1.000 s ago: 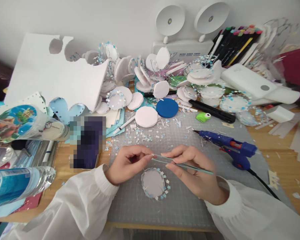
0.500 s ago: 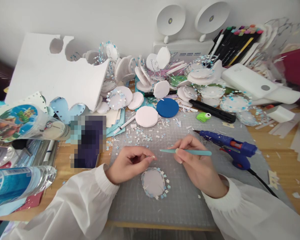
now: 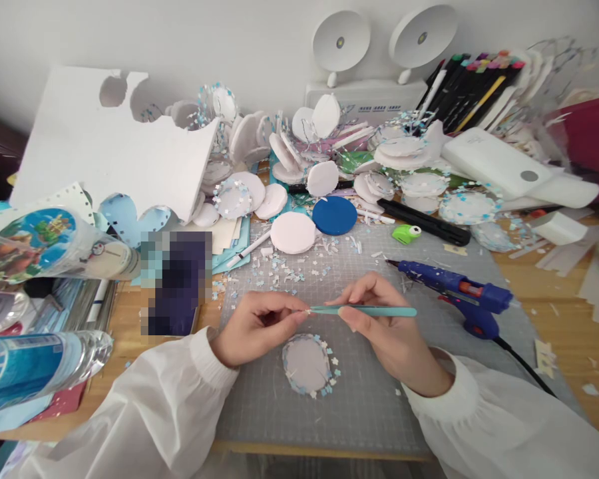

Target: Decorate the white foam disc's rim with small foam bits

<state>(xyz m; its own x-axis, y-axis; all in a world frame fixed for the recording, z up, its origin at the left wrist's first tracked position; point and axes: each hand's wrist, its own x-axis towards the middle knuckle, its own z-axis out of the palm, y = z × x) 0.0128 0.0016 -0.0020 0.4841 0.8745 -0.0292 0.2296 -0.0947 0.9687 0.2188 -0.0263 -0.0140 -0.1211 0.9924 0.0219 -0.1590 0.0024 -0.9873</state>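
Between finger and thumb, my left hand point(image 3: 264, 328) pinches a tiny pale paper flower point(image 3: 309, 311). Light-blue tweezers point(image 3: 374, 311) are gripped in my right hand point(image 3: 387, 332), and their tips reach the flower at my left fingertips. Whether the tips have closed on it is too small to tell. Just below the hands, a round wreath-like ring point(image 3: 307, 364) edged with small blue and white paper flowers lies on the grey cutting mat point(image 3: 359, 419). Loose paper flowers point(image 3: 289, 269) are scattered on the mat beyond my left hand.
A blue glue gun point(image 3: 454, 293) lies to the right, its cord running toward the front. Behind are a green craft punch point(image 3: 406, 232), a blue disc point(image 3: 334, 215) and many white foam discs point(image 3: 293, 233). At left are a phone point(image 3: 180, 286) and a plastic bottle point(image 3: 40, 366).
My right hand has moved the tweezers slightly left, bringing their tips from a gap away to the flower at my left fingertips. The left hand has stayed nearly still.
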